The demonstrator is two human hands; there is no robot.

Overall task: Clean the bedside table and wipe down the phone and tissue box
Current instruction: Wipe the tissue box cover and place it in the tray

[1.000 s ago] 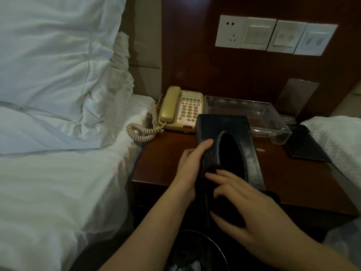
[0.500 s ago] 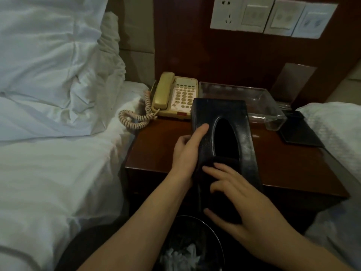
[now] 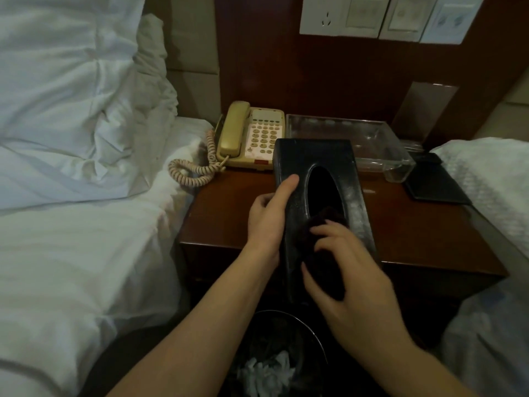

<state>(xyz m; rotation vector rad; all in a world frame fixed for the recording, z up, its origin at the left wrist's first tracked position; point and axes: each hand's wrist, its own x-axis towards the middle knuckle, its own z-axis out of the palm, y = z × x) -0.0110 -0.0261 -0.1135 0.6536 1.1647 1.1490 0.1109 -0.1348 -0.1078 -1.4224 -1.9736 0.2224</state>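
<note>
A black tissue box (image 3: pixel 312 156) with an oval slot is held tilted above the front edge of the dark wooden bedside table (image 3: pixel 226 207). My left hand (image 3: pixel 266 216) grips its left side, thumb lying along the top face. My right hand (image 3: pixel 346 270) holds a dark cloth (image 3: pixel 323 224) bunched against the near end of the box top, fingers curled over it. A beige corded phone (image 3: pixel 252 136) sits at the back left of the table, its coiled cord trailing onto the bed.
A clear plastic tray (image 3: pixel 398 164) stands at the back right, a black folder (image 3: pixel 435 184) beside it. White beds (image 3: pixel 71 253) flank the table. A bin (image 3: pixel 274 362) with crumpled tissues sits below my arms. Wall switches (image 3: pixel 386 15) are above.
My right hand's fingers have curled in and bunched the cloth on the box top. The left hand's hold is unchanged. The view has tilted downward.
</note>
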